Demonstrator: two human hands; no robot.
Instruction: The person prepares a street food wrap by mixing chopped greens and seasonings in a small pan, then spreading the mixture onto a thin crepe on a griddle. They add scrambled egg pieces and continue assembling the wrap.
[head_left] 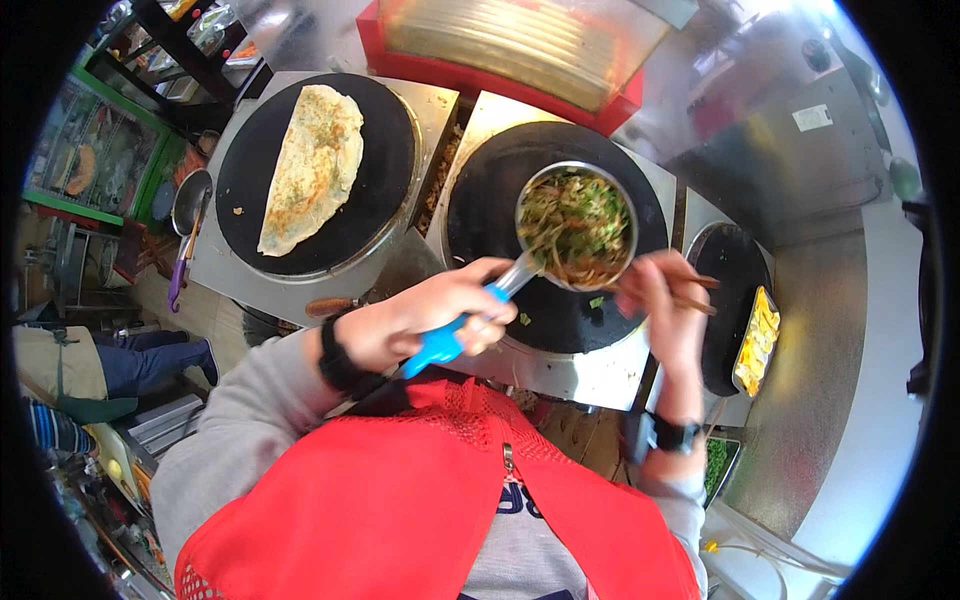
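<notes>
My left hand [455,315] grips the blue handle [437,345] of a small round metal pan [518,274], tilted over the middle griddle [485,195]. Shredded vegetables, green and brown, fill the pan [577,225]. At the pan's right side my right hand [668,300], slightly blurred, is closed round wooden chopsticks [700,282]; their tips are hard to make out. A few green bits lie on the black griddle below. On the left griddle [385,200] rests a folded, browned pancake [313,165].
A spatula with a wooden handle [330,306] lies between the griddles. A red-framed case [500,50] stands behind. On the right griddle [712,330] sits a tray of yellow food [758,345]. A purple-handled pan [190,205] is at left, near another person [70,365].
</notes>
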